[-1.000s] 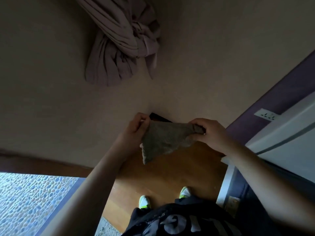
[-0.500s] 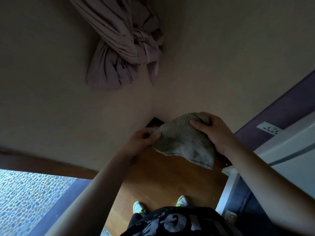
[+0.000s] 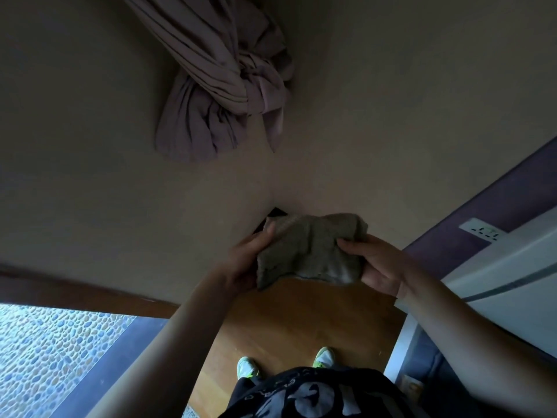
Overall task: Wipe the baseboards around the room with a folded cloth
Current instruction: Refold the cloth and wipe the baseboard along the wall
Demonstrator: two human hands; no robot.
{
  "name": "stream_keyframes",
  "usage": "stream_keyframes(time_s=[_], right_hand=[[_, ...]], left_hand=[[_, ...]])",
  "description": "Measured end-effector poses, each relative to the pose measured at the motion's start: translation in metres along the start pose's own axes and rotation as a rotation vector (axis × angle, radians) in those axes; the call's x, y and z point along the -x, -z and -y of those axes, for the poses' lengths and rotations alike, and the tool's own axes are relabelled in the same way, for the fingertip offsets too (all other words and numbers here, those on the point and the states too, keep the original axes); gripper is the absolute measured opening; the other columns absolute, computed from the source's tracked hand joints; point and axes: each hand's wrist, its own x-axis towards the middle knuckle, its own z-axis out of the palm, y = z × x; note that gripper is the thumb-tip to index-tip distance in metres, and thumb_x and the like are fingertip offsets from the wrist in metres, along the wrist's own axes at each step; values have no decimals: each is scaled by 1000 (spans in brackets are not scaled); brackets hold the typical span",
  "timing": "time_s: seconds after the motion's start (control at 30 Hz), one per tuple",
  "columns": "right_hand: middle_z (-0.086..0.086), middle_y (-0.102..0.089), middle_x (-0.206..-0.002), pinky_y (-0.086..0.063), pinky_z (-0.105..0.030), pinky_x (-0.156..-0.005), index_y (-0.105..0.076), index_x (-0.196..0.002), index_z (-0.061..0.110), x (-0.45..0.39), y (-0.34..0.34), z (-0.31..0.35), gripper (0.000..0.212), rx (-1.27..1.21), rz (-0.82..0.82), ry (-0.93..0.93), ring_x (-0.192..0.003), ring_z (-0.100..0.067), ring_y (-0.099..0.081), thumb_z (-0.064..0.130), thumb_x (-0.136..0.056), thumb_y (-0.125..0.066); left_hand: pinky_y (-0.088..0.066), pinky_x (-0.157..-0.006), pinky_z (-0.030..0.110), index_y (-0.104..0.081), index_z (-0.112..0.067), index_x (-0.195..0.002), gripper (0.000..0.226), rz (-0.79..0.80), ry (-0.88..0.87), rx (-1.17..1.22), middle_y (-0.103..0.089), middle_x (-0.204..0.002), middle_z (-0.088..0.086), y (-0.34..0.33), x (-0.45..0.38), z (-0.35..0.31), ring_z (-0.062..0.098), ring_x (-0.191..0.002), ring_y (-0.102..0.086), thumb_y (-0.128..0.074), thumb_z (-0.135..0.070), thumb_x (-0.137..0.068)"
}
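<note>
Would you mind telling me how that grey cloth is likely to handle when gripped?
The cloth is probably floppy: it bunches and sags between the left hand and right hand. Its nubbly weave suggests good grip, not slippery. Likely light.

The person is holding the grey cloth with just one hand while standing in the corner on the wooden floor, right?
Not quite. Both hands hold the cloth: the left hand grips its left edge and the right hand grips its right side. The head view shows this. The rest is right: the cloth is grey, and the person stands in the corner on the wooden floor.
</note>
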Motion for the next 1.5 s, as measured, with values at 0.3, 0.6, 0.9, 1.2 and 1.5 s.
stream_keyframes(time_s=[0.3, 0.6, 0.9, 1.2, 1.5], right_hand=[[1, -73, -114, -56, -24, -81, -66, -119, 19, -1, -13, 5, 44, 454, -148, 186, -106, -15, -69, 35, -78, -74], [-8, -71, -117, -56, -23, -80, -63, -118, 7, 0, -4, -1, 42, 234, -61, 56, -108, -18, -68, 17, -78, -73], [0, -72, -114, -57, -21, -76, -66, -116, 23, 2, -22, -16, 37, 400, -146, 168, -100, -10, -70, 21, -79, -71], [23, -64, -117, -52, -12, -80, -57, -126, 52, -1, -19, -23, 50, 860, -128, 426, -108, 1, -63, 40, -79, -72], [13, -54, -93, -43, -3, -74, -73, -103, 22, -17, 3, -29, 30, 1462, -332, 809, -85, 1, -59, 38, -78, -76]], left_hand=[[-50, -99, 52, -63, -12, -120, 28, -132, -87, -271, -68, -121, 16, 12, -1, 1, 34, -113, -64, -53, -26, -98], [-56, -90, 37, -55, 0, -130, 49, 94, -41, -219, -65, -124, 22, 35, 23, -7, 33, -111, -64, -68, -17, -86], [-56, -90, 45, -63, -12, -120, 26, -161, -156, -379, -71, -115, 16, 43, 25, -2, 31, -105, -69, -61, -16, -95], [-57, -89, 46, -62, -44, -121, 47, -249, -374, -573, -75, -104, 6, 59, 27, 5, 22, -100, -71, -80, -31, -79], [-36, -69, 2, -70, -29, -114, 31, -442, -554, -1343, -69, -97, -13, 69, 30, -3, 6, -85, -62, -75, -23, -84]])
